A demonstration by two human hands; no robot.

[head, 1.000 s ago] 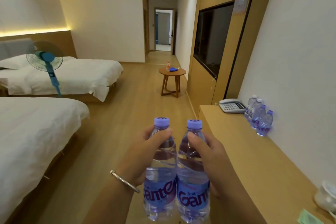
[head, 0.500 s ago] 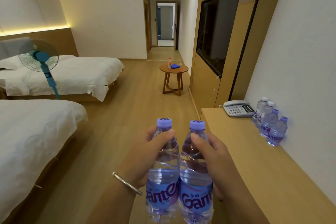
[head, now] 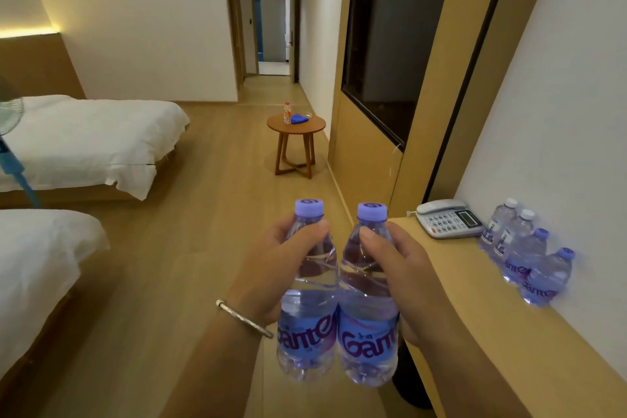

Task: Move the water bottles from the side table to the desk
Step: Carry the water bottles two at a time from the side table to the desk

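My left hand (head: pixel 271 265) grips a clear water bottle (head: pixel 307 332) with a purple cap and purple label. My right hand (head: pixel 403 275) grips a second, matching bottle (head: pixel 368 343). Both bottles are upright and touch side by side over the floor, just left of the wooden desk (head: pixel 475 332). Several more bottles (head: pixel 522 251) stand in a row on the desk against the wall. The round wooden side table (head: pixel 296 127) stands far ahead by the wall, with an orange-labelled bottle (head: pixel 287 113) and a blue cloth (head: pixel 300 118) on it.
A white telephone (head: pixel 448 218) sits at the desk's far end. A dark TV screen (head: pixel 390 54) is set in the wall panel on the right. Two white beds (head: pixel 88 139) lie on the left, with a blue fan (head: pixel 10 146) at the left edge. A corridor leads to an open door (head: pixel 273 30).
The view has swung right and moved forward. The desk and its row of bottles are now closer and larger. Both hands still hold their bottles the same way.
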